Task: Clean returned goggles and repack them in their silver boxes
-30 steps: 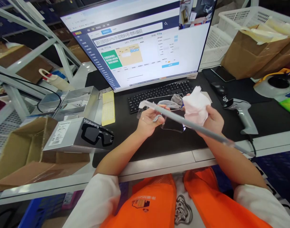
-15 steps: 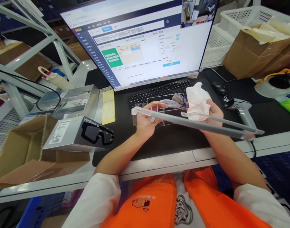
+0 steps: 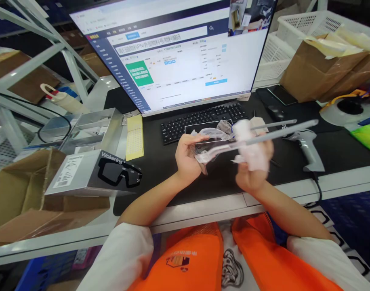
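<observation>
My left hand (image 3: 188, 159) grips one end of a pair of glasses (image 3: 217, 150) with a clear frame. Their long grey temples point off to the right. In my right hand (image 3: 253, 178) is a crumpled white tissue (image 3: 254, 155), blurred by motion and pressed around the glasses' other side. The fingers partly hide where tissue and frame meet. Just behind the hands lie a clear plastic wrapper (image 3: 213, 132) and a small grey bundle (image 3: 224, 126), before the black keyboard (image 3: 179, 128). A grey barcode scanner (image 3: 309, 149) rests right of my right hand.
Left stand a glasses box (image 3: 89, 171) marked "Wakening", an open cardboard box (image 3: 18, 190), a yellow label pad (image 3: 134, 137) and a divided grey tray (image 3: 97, 127). A monitor (image 3: 173, 56) rises behind the keyboard. Brown boxes (image 3: 315, 68) and white baskets (image 3: 330, 24) fill the back right.
The glasses have turned, so their temples now slope up to the right instead of down. My right hand has moved down and left with the tissue, and the view has shifted slightly.
</observation>
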The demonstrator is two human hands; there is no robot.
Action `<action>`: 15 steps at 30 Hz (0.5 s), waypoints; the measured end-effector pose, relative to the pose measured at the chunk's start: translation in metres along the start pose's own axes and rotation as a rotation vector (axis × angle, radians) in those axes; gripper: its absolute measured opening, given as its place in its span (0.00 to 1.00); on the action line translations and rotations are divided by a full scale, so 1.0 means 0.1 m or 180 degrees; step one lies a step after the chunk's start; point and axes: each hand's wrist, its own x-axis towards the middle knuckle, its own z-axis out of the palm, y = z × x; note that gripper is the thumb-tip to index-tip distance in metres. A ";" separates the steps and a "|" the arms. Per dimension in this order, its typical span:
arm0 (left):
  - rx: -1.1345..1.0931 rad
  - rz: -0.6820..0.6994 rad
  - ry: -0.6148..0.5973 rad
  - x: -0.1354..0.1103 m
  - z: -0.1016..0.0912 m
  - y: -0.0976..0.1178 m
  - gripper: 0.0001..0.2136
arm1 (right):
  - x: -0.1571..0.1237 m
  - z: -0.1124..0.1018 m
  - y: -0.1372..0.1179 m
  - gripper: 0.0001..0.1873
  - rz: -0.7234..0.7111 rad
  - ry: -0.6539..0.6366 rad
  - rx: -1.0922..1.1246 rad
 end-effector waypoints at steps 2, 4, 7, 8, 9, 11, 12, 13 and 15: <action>0.0123 0.0192 -0.0036 -0.06 0.03 0.01 0.19 | -0.03 0.09 -0.08 0.27 -0.0672 -0.0393 -0.0619; 0.0261 0.0361 -0.0081 -0.09 0.03 0.02 0.18 | -0.01 0.16 -0.15 0.28 -0.1114 -0.0846 -0.1240; 0.0472 0.0206 -0.0207 -0.04 -0.04 0.04 0.22 | 0.05 0.18 -0.18 0.28 -0.1034 -0.1279 -0.1756; 0.0513 0.0054 -0.0232 -0.01 -0.06 0.04 0.22 | 0.07 0.18 -0.17 0.28 -0.0989 -0.1364 -0.1865; 0.0528 -0.0096 -0.0229 0.03 -0.08 0.05 0.22 | 0.09 0.17 -0.16 0.28 -0.0978 -0.1419 -0.1944; 0.0514 -0.0337 -0.0190 0.11 -0.12 0.04 0.23 | 0.11 0.16 -0.12 0.28 -0.1030 -0.1461 -0.2057; 0.0499 -0.0425 -0.0172 0.15 -0.13 0.03 0.23 | 0.12 0.17 -0.09 0.27 -0.1065 -0.1454 -0.2109; 0.0472 -0.0502 -0.0152 0.19 -0.15 0.01 0.24 | 0.13 0.17 -0.08 0.27 -0.1106 -0.1422 -0.2156; 0.0379 -0.0629 -0.0101 0.25 -0.18 -0.05 0.24 | 0.15 0.18 -0.08 0.26 -0.1173 -0.1323 -0.2221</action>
